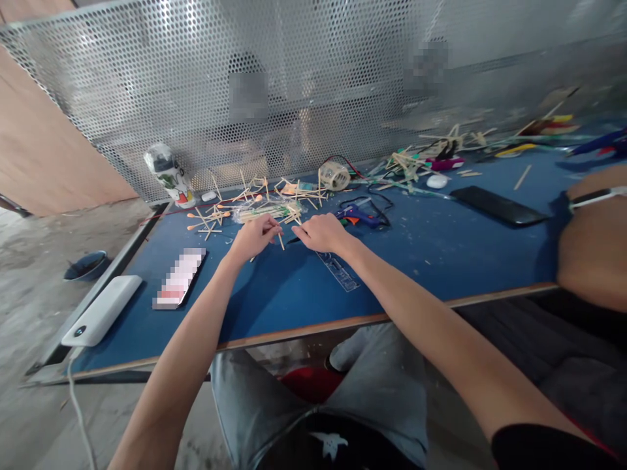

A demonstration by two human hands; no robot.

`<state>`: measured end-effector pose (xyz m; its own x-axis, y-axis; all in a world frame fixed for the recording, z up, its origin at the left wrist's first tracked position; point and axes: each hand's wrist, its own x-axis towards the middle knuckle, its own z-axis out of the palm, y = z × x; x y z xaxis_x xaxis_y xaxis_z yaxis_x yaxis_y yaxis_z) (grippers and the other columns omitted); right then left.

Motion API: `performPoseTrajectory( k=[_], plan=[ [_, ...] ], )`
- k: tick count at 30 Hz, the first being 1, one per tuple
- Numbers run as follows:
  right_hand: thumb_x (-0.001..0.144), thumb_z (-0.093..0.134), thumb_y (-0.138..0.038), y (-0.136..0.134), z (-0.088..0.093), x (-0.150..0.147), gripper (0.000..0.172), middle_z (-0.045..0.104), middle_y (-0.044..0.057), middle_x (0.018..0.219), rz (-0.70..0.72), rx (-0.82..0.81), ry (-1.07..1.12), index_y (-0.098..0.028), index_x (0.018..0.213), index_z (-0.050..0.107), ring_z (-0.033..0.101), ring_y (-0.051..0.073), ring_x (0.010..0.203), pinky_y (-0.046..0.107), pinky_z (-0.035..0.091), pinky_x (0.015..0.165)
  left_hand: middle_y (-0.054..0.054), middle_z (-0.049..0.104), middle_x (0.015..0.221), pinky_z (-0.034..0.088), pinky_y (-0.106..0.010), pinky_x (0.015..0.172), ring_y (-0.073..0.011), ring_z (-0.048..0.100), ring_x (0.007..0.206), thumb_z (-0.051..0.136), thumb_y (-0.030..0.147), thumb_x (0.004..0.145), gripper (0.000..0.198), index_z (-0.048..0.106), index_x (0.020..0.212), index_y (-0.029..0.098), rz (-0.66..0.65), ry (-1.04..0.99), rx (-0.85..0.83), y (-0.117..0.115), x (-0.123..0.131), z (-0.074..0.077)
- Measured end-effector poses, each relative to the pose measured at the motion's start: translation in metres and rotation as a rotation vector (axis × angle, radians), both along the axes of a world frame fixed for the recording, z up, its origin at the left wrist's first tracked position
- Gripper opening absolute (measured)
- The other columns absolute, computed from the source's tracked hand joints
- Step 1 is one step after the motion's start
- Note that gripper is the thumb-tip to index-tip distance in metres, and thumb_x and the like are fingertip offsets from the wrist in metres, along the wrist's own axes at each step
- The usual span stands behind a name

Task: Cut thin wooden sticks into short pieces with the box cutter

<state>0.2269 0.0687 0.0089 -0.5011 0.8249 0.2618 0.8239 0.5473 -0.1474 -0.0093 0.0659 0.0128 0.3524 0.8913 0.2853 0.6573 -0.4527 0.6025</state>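
Sticks (281, 240) are being handled at the middle of the blue surface (274, 300), just in front of the glue gun (360, 214). One thin stick is pinched between the fingertips of the left hand (255, 236); it hangs down from the pinch toward the surface. The right hand (321, 232) is curled narrow just beside it, fingers drawn together over something dark that cannot be made out. The two hands are nearly touching, with the stick between them.

For the step to be done well, it is judged that the stick should be gripped near its end, kept steady with both wrists rested on the surface, and lined up before any pressure is put on it, since so thin a piece would snap or slip easily.

A loose pile (264, 207) of more sticks lies left of the glue gun, just behind the hands. A clear ruler (339, 270) lies in front of the glue gun, under the right wrist.
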Motion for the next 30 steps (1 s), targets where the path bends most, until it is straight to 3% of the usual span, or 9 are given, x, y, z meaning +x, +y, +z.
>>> performPoseTrajectory(
  k=[5,9,15,30],
  plan=[
    [0.108,0.037,-0.043,-0.001,-0.005,-0.013,0.054,0.075,0.014,0.086,-0.105,0.036,-0.053,-0.014,0.089,0.078,0.069,0.025,0.083,0.041,0.049,0.081,-0.002,0.082,0.09,0.056,-0.026,0.071,-0.0152,0.076,0.067,0.061,0.03,0.099,0.016,0.071,0.106,0.021,-0.006,0.025,-0.009,-0.003,0.002,0.004],
    [0.104,0.059,-0.051,-0.002,-0.007,-0.015,0.037,0.073,0.006,0.105,-0.133,0.009,-0.099,-0.016,0.11,0.071,0.069,0.02,0.093,0.042,0.058,0.089,-0.002,0.082,0.089,0.055,-0.027,0.069,-0.0167,0.076,0.068,0.061,0.033,0.1,0.019,0.077,0.098,0.022,0.018,0.06,0.015,-0.003,0.001,0.004],
    [0.103,0.065,-0.047,0.0,-0.014,-0.019,0.036,0.07,0.008,0.121,-0.157,-0.012,-0.143,-0.018,0.122,0.067,0.069,0.022,0.104,0.044,0.06,0.093,0.001,0.081,0.081,0.052,-0.026,0.066,-0.0157,0.074,0.062,0.061,0.037,0.1,0.023,0.078,0.093,0.024,0.063,0.108,0.034,-0.004,0.001,0.005],
    [0.102,0.066,-0.045,0.0,-0.015,-0.021,0.037,0.067,0.009,0.129,-0.163,-0.016,-0.2,-0.018,0.128,0.065,0.068,0.023,0.11,0.046,0.06,0.094,0.001,0.081,0.082,0.05,-0.026,0.063,-0.0142,0.072,0.058,0.062,0.036,0.1,0.022,0.079,0.094,0.024,0.122,0.152,0.022,-0.002,0.001,0.003]
  ],
)
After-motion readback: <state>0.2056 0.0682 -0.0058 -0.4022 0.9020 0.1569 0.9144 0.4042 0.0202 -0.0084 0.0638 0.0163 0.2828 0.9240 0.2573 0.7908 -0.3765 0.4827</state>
